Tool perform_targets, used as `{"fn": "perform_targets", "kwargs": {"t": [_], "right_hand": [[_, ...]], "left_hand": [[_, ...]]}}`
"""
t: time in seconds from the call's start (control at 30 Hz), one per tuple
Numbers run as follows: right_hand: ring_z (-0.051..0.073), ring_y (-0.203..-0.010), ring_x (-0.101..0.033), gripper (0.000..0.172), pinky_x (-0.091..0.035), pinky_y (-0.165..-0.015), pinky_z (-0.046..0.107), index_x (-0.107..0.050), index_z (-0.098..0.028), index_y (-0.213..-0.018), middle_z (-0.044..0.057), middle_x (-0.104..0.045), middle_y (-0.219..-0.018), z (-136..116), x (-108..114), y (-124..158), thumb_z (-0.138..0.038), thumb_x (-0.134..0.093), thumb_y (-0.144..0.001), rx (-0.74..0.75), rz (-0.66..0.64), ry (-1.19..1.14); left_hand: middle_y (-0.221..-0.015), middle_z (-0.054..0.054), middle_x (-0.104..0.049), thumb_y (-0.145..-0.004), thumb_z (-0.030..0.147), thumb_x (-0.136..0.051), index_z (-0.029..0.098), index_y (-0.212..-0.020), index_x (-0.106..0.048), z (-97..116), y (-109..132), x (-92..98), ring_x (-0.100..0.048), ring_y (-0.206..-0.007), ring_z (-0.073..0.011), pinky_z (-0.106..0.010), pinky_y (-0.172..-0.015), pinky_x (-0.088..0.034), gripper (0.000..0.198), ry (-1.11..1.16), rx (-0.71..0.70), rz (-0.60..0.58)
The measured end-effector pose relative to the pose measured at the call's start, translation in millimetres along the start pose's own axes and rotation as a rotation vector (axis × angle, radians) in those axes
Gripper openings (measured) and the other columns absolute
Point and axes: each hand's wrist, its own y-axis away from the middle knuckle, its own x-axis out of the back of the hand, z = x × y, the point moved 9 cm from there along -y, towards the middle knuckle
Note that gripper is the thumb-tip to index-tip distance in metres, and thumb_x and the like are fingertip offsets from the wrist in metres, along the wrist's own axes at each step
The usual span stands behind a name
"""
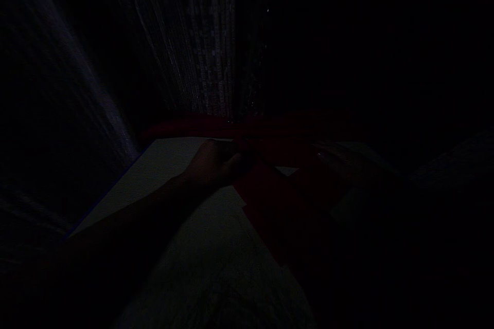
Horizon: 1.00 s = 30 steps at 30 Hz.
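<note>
Left hand pinched dark red cloth on the pale table; right hand's grip was indiscernible; taut, even tension seemed advisable.

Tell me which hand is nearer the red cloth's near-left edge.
Left. The left hand touches the red cloth at that edge; the right hand, dim, lies farther right, on the cloth's right side.

We can't tell the place for sure, pic v. dark. We see a pale flat work surface, dark red cloth-like material on it, and a woven textile backdrop: poss. a sewing/craft spot.
</note>
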Motion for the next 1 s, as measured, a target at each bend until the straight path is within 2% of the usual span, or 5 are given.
{"fn": "perform_targets", "kwargs": {"t": [0.23, 0.47, 0.67, 0.83, 1.0], "right_hand": [[0.028, -0.150, -0.039, 0.071, -0.032, -0.128, 0.052, -0.057, -0.022, -0.144, 0.007, -0.046, -0.156, -8.3, 3.0, 2.8, -0.067, -0.034, -0.095, 0.020, -0.014, 0.031], [0.028, -0.149, -0.041, 0.076, -0.032, -0.128, 0.051, -0.057, -0.020, -0.145, 0.007, -0.046, -0.156, -5.3, 1.0, 0.8, -0.070, -0.035, -0.092, 0.007, -0.010, 0.002], [0.027, -0.148, -0.041, 0.074, -0.033, -0.128, 0.050, -0.058, -0.021, -0.145, 0.008, -0.046, -0.156, -13.9, 4.9, 5.6, -0.069, -0.033, -0.095, 0.015, -0.003, 0.017], [0.029, -0.147, -0.043, 0.075, -0.033, -0.127, 0.052, -0.059, -0.019, -0.142, 0.009, -0.047, -0.155, -6.8, 3.5, 2.5, -0.069, -0.035, -0.092, -0.005, 0.049, 0.001], [0.028, -0.149, -0.041, 0.074, -0.032, -0.127, 0.052, -0.059, -0.020, -0.142, 0.009, -0.046, -0.156, -6.0, 0.6, -0.1, -0.069, -0.034, -0.093, 0.021, 0.018, 0.019]], "left_hand": [[-0.061, -0.002, -0.059, -0.093, 0.042, -0.056, 0.012, -0.074, -0.071, 4.1, -0.6, 2.3, -0.052, -0.054, -0.0119, -0.021, -0.046, -0.032, 0.038, -0.065, -0.054, 0.007], [-0.059, -0.001, -0.058, -0.092, 0.039, -0.056, 0.013, -0.070, -0.068, 6.1, -0.1, 2.4, -0.050, -0.051, -0.0111, -0.021, -0.044, -0.030, 0.036, -0.056, -0.063, 0.020], [-0.059, -0.001, -0.058, -0.091, 0.038, -0.056, 0.013, -0.070, -0.068, 6.0, -1.3, 2.7, -0.050, -0.051, -0.0110, -0.020, -0.044, -0.030, 0.035, -0.082, -0.061, 0.017], [-0.060, -0.001, -0.059, -0.092, 0.037, -0.054, 0.012, -0.073, -0.070, 9.1, -0.2, 3.4, -0.052, -0.053, -0.0110, -0.020, -0.045, -0.031, 0.035, -0.097, -0.064, 0.018], [-0.060, -0.001, -0.059, -0.093, 0.039, -0.055, 0.013, -0.070, -0.067, 7.5, 1.2, 2.4, -0.051, -0.052, -0.0107, -0.020, -0.045, -0.031, 0.037, -0.100, -0.041, 0.016]]}}
